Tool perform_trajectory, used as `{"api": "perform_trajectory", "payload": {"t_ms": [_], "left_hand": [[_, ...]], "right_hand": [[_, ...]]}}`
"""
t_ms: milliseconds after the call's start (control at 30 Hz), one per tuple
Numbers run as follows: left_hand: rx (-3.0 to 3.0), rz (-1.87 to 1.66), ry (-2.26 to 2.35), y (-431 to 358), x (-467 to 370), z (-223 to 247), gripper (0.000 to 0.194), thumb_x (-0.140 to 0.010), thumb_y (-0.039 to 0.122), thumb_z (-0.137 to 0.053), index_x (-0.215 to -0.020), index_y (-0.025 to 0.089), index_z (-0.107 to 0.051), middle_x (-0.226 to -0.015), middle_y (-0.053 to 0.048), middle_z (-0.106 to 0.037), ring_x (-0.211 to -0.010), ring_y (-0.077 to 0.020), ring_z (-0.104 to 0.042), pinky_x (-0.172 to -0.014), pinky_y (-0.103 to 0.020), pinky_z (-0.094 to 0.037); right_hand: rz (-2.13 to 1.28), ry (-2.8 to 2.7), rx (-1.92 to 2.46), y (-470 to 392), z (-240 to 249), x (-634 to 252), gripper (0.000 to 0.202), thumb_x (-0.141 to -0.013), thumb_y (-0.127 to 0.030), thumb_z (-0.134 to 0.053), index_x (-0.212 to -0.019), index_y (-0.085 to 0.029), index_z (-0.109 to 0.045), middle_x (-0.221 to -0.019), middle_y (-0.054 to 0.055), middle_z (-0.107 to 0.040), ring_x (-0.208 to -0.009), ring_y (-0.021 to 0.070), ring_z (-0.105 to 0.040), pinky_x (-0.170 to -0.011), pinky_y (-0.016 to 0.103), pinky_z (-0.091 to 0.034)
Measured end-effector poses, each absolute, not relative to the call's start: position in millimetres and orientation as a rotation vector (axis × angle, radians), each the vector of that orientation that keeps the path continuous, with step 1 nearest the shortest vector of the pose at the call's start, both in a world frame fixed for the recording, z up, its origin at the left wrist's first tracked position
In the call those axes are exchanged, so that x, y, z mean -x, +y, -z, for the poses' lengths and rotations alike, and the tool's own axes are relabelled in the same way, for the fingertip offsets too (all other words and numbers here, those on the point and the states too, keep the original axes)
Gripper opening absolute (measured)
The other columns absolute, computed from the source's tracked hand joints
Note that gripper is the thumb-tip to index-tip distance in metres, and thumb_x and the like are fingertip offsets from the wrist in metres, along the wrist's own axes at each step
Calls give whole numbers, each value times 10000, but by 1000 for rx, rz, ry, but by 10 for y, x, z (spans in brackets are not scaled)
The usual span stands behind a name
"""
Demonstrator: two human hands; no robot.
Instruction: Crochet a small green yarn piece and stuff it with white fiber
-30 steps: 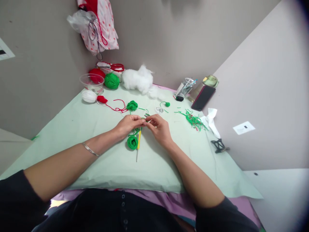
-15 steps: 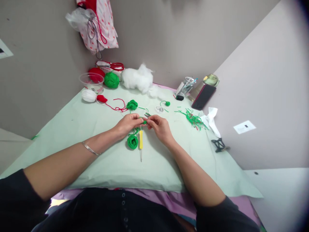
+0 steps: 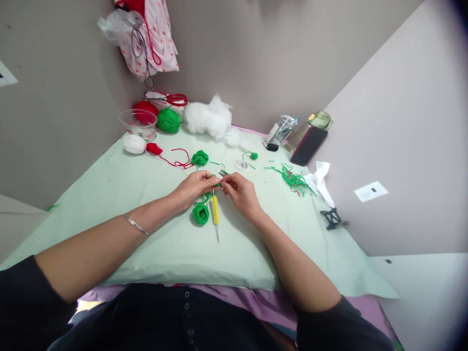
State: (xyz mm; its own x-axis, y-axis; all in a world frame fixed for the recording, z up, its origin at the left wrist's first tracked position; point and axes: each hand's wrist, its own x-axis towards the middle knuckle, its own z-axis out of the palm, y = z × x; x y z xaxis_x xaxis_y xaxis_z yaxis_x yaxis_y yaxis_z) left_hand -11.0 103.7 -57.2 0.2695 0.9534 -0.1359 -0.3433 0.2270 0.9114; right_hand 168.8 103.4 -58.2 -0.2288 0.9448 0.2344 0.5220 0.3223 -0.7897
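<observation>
My left hand (image 3: 195, 190) pinches a small piece of green yarn work (image 3: 218, 184), mostly hidden by the fingers. Thumb and forefinger of my right hand (image 3: 241, 192) are closed at its right edge on green yarn; the strand itself is too small to make out. Below the fingertips hangs a crochet hook with a yellow handle (image 3: 215, 210), its metal end slanting toward me. A wound ball of green yarn (image 3: 201, 214) rests just left of the hook. Behind my fingers, pointed metal tips (image 3: 223, 173) show, partly covered by my right hand.
Farther back are another green yarn bundle (image 3: 200, 158), white stuffing (image 3: 210, 119), a clear tub (image 3: 139, 127) and red-handled scissors (image 3: 177, 99). To the right lie green yarn scraps (image 3: 294, 183), a phone (image 3: 309, 146) and a black stand (image 3: 332, 219).
The lower end of the yellow-handled crochet hook has swung slightly to the right. My left thumb has shifted a little over the green piece; both hands stay close together.
</observation>
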Motion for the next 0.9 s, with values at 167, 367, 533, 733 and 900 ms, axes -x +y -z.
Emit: {"api": "perform_trajectory", "payload": {"t_ms": [167,367,533,733,900], "left_hand": [[-904,-1087,903,1064,102,622,284,-654,179,-888,-671,181,-604,-794,-10,-739,-805,-169,-709,-933,-370,-546],[-890,-1155,929,1071,100,619,309,-613,132,-877,-669,181,-577,-746,33,-684,-745,-147,-705,-900,-355,-556],[-873,-1165,932,1087,137,595,312,-624,125,-879,-685,176,-577,-740,39,-667,-735,-150,-726,-919,-366,-562],[-849,-1132,915,1099,173,596,299,-652,121,-894,-681,154,-599,-783,3,-684,-771,-174,-751,-925,-374,-580],[-830,-1145,898,1101,182,600,301,-685,126,-906,-700,148,-606,-810,-13,-686,-834,-187,-764,-991,-393,-577]], "right_hand": [[-645,-1973,1269,1014,561,-1665,101,-934,-226,-561,-874,-223,-642,-890,34,-672,-739,159,-644,-725,299,-501],[-497,-2060,1282,993,508,-1706,129,-939,-203,-555,-836,-231,-627,-885,36,-659,-770,183,-608,-737,311,-454],[-425,-2068,1333,1031,483,-1791,138,-954,-189,-529,-859,-226,-622,-919,51,-679,-795,188,-616,-772,314,-461],[-391,-2081,1471,1137,524,-1967,139,-1001,-294,-533,-955,-226,-645,-887,32,-693,-787,184,-626,-743,300,-462],[-313,-2158,1614,1209,559,-2097,78,-936,-275,-657,-976,-216,-688,-1005,85,-690,-897,232,-610,-765,332,-445]]}}
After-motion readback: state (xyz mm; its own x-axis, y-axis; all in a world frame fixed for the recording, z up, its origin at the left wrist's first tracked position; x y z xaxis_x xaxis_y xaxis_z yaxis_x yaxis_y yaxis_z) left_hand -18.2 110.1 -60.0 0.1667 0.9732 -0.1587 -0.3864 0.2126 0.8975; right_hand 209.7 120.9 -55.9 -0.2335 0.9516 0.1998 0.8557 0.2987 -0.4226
